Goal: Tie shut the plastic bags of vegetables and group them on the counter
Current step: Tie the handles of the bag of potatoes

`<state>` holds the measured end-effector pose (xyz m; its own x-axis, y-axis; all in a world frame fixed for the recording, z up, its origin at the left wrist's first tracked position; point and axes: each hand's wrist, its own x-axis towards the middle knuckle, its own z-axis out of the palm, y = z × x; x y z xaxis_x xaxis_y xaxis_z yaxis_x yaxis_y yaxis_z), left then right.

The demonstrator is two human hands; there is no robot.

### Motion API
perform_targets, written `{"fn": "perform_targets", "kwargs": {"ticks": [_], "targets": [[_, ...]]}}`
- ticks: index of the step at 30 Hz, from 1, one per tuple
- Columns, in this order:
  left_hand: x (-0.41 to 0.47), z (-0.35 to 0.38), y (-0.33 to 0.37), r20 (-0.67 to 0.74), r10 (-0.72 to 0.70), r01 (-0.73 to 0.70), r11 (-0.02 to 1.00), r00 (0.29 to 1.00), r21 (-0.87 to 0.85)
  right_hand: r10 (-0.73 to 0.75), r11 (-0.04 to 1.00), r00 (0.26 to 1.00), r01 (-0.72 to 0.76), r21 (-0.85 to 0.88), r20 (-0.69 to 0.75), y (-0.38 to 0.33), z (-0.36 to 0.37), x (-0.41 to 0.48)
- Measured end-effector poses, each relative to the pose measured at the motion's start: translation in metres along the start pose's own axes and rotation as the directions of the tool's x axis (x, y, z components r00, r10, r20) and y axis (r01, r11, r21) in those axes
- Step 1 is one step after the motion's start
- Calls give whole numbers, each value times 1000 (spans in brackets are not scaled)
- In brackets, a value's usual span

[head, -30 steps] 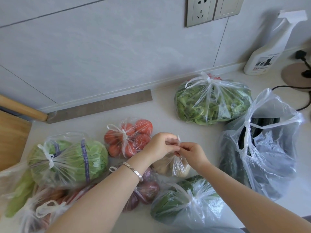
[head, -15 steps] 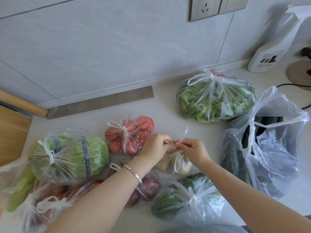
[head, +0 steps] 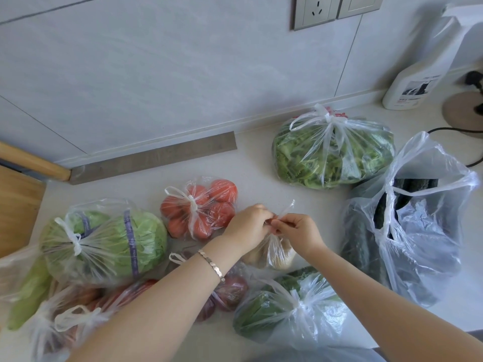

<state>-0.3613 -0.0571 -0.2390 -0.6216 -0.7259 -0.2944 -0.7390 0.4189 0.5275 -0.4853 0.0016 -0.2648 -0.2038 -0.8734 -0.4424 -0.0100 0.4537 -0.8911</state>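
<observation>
A small clear bag of pale round vegetables (head: 274, 253) sits mid-counter. My left hand (head: 248, 226) and my right hand (head: 298, 233) both pinch its twisted handles at the top, and one handle tip sticks up between them. Around it lie knotted bags: tomatoes (head: 201, 210), cabbage (head: 104, 241), leafy greens (head: 332, 155), purple onions (head: 230, 291), dark greens (head: 290, 309) and reddish vegetables (head: 78, 309). The bag of cucumbers (head: 407, 231) at the right gapes at its mouth.
A white spray bottle (head: 418, 71) stands at the back right beside a round wooden base (head: 462, 108) with a black cord. A wooden board (head: 15, 210) lies at the left edge. The wall with a socket runs along the back.
Both hands have kept working the small bag's handles close together. A handle tip now sticks up to the right of my left hand. The view has shifted slightly.
</observation>
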Motion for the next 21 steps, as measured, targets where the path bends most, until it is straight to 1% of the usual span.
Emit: {"fn": "perform_targets", "kwargs": {"ticks": [3,5,8,10,14,16,18,21], "targets": [[5,2,-2,53,-114,123,968,992,-220,7,999,1000,-6,41,-28,2,-3,-4],[5,3,-4,73,-156,171,934,985,-314,28,998,996,-23,57,-85,3,-3,-4],[3,11,-5,84,-196,213,906,977,-367,68,994,988,-56,91,-140,3,-4,-2],[2,15,-4,69,-221,230,889,973,-396,95,990,983,-77,115,-157,2,-3,0],[0,22,-5,94,-251,267,860,963,-435,128,982,975,-99,164,-181,2,-2,1],[1,26,-6,70,-282,282,848,957,-449,126,984,974,-99,147,-188,3,0,1],[2,30,-6,44,-309,292,830,950,-475,119,991,970,-102,90,-213,3,2,2],[3,31,-6,64,-358,335,778,932,-531,103,995,963,-104,10,-248,3,2,2]]}}
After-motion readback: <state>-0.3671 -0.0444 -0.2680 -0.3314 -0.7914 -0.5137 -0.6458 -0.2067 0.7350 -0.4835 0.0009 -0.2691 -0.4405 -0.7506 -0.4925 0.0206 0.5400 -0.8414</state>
